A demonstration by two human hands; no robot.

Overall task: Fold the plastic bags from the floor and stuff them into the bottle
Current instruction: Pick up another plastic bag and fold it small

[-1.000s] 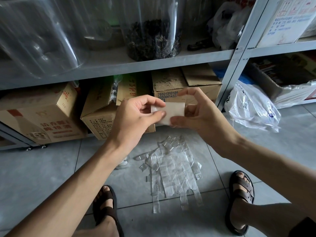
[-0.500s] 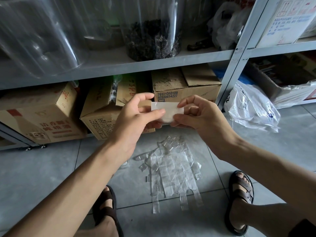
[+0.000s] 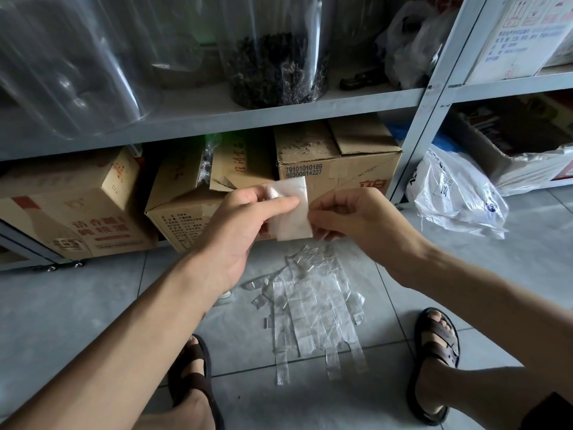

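A folded translucent white plastic bag (image 3: 294, 217) stands as an upright rectangle in the air between my hands. My left hand (image 3: 238, 225) pinches its upper left part between thumb and fingers. My right hand (image 3: 350, 217) pinches its right edge with curled fingers. Below them, several clear plastic bags (image 3: 313, 308) lie flat and overlapping on the grey tiled floor between my two sandalled feet. A small clear object (image 3: 224, 297) peeks out under my left forearm; I cannot tell whether it is the bottle.
A grey metal shelf (image 3: 279, 114) stands ahead, with cardboard boxes (image 3: 338, 162) underneath and large clear jars (image 3: 276, 51) on top. A crumpled white plastic bag (image 3: 455, 193) lies on the floor at the right by the shelf post (image 3: 431, 97).
The folded bag has turned from a wide, low strip into a taller upright rectangle. Both hands have shifted their pinch on it and stayed at about the same height.
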